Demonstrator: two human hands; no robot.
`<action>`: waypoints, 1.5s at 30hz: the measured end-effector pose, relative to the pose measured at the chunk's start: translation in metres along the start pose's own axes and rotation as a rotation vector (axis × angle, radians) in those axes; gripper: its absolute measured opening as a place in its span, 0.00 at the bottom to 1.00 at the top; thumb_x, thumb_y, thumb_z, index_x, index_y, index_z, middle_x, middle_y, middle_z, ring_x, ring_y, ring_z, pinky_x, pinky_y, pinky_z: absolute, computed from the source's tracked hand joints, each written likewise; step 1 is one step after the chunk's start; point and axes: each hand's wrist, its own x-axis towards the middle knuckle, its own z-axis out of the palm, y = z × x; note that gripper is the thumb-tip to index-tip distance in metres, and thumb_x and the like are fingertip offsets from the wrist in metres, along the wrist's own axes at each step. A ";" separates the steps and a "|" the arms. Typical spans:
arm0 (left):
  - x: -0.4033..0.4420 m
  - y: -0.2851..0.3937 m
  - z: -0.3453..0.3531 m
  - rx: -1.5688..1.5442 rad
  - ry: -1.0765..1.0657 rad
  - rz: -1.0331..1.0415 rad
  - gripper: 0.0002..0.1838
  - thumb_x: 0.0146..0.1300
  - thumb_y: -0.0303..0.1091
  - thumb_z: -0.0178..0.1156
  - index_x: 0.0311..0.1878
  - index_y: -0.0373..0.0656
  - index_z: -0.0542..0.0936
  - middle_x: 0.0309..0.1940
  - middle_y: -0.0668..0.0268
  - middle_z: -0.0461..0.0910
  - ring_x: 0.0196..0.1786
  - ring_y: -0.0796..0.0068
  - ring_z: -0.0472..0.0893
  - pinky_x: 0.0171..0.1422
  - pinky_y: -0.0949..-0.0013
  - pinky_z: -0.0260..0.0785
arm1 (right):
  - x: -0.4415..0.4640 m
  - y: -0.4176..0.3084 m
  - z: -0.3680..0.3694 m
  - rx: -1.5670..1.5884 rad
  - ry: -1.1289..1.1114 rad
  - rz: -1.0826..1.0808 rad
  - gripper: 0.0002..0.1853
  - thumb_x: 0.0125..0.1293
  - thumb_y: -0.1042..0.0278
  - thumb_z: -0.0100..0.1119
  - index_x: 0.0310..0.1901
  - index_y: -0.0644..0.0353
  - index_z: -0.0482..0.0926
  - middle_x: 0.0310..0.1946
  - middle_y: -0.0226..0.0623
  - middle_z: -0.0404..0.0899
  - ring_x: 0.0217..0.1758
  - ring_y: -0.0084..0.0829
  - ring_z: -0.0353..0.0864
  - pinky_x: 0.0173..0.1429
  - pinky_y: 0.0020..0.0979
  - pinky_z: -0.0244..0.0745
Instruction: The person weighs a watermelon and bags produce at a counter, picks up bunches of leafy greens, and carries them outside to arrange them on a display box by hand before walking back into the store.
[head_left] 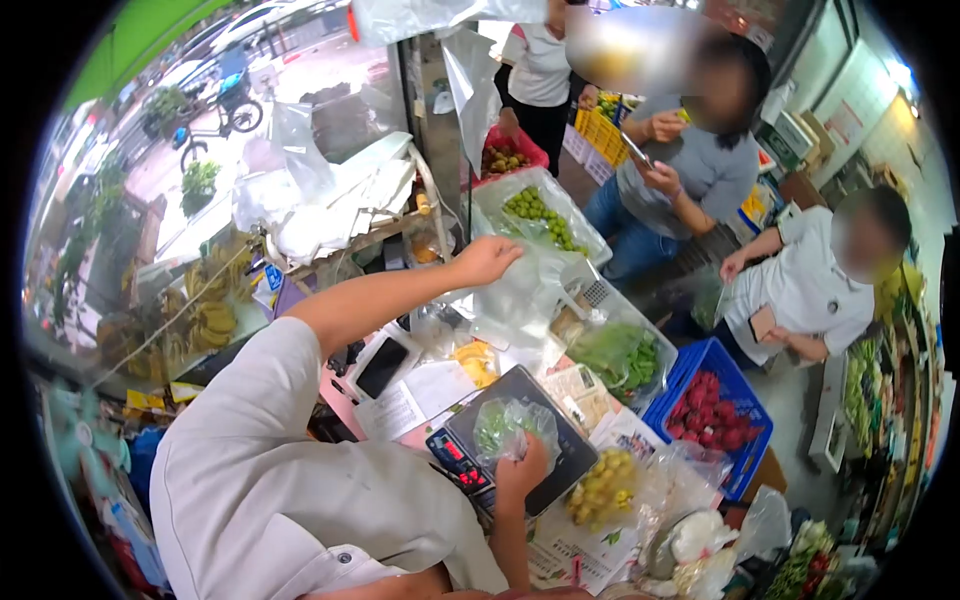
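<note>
My left hand [488, 262] is stretched out over the counter, fingers closed on a clear plastic bag [520, 300] that hangs below it. My right hand [528, 466] grips a small knotted-looking bag of green vegetables [497, 428] over the plate of a digital scale [545, 400]. Red digits glow on the scale's display [462, 462]. Beside the scale, to the right, lies a bunch of yellowish grapes [603, 488]. Bananas [476, 362] and a sheet of paper [425, 398] are just behind the scale.
A phone-like dark screen [382, 368] lies at left. Beyond the counter stand a crate of green fruit [545, 218], leafy greens [615, 355] and a blue crate [712, 365] of red fruit. One person [690, 150] holds a phone; another person [800, 280] stands at right.
</note>
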 end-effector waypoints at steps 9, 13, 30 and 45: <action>0.064 -0.097 0.031 0.242 0.000 -0.337 0.25 0.76 0.49 0.50 0.35 0.41 0.89 0.28 0.51 0.86 0.36 0.46 0.87 0.50 0.49 0.78 | 0.004 0.007 0.009 -0.032 0.081 0.008 0.09 0.66 0.66 0.69 0.45 0.59 0.86 0.34 0.45 0.85 0.38 0.50 0.84 0.44 0.44 0.78; 0.082 -0.143 0.041 0.188 -0.028 -0.421 0.26 0.77 0.49 0.47 0.37 0.41 0.88 0.32 0.51 0.88 0.37 0.46 0.87 0.51 0.49 0.79 | 0.004 0.005 0.007 -0.021 0.072 0.019 0.12 0.65 0.66 0.69 0.47 0.60 0.86 0.39 0.46 0.86 0.41 0.51 0.85 0.47 0.44 0.79; 0.144 -0.236 0.060 -0.321 0.267 -0.842 0.14 0.70 0.30 0.60 0.56 0.39 0.83 0.36 0.61 0.87 0.31 0.65 0.88 0.33 0.61 0.83 | -0.001 0.003 0.010 -0.058 0.063 0.012 0.12 0.61 0.66 0.71 0.45 0.59 0.84 0.35 0.43 0.84 0.35 0.50 0.81 0.41 0.45 0.75; 0.028 -0.065 0.033 -0.768 -0.086 -0.757 0.15 0.76 0.39 0.61 0.57 0.41 0.80 0.47 0.65 0.84 0.37 0.74 0.84 0.45 0.69 0.80 | 0.022 -0.018 -0.027 0.265 -0.255 0.202 0.22 0.54 0.73 0.70 0.53 0.56 0.82 0.49 0.41 0.87 0.51 0.49 0.86 0.53 0.41 0.80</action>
